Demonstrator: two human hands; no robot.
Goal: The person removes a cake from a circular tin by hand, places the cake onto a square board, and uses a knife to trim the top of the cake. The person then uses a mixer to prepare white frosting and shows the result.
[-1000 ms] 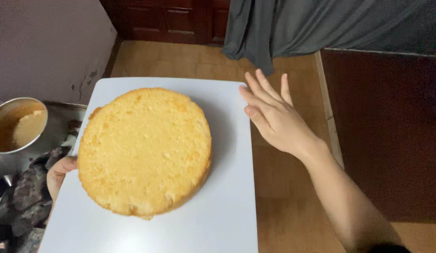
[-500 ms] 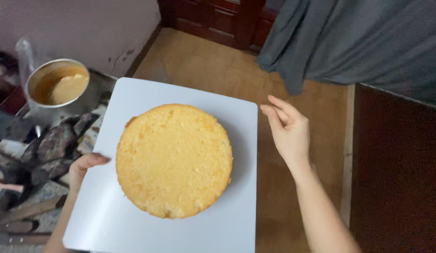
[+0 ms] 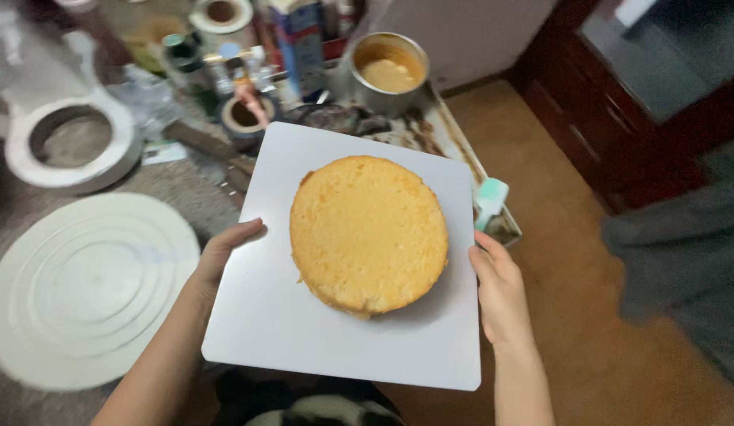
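A round golden sponge cake (image 3: 368,233) lies flat on a square white board (image 3: 304,331). My left hand (image 3: 222,252) grips the board's left edge, thumb on top. My right hand (image 3: 499,288) holds the board's right edge, fingers along the rim. The board is held in the air above the edge of a cluttered worktop. The cake sits a little towards the board's far right part.
A white round turntable (image 3: 83,292) lies at the left on the grey worktop. A white ring-shaped stand (image 3: 67,142) is behind it. A metal pot (image 3: 389,71) with brown batter, tape rolls, bottles and a pale spatula (image 3: 490,202) crowd the far side. Brown floor is at the right.
The view has swung left over the worktop. My right hand, which was open beside the board, now holds its right edge. The cake stays on the board.
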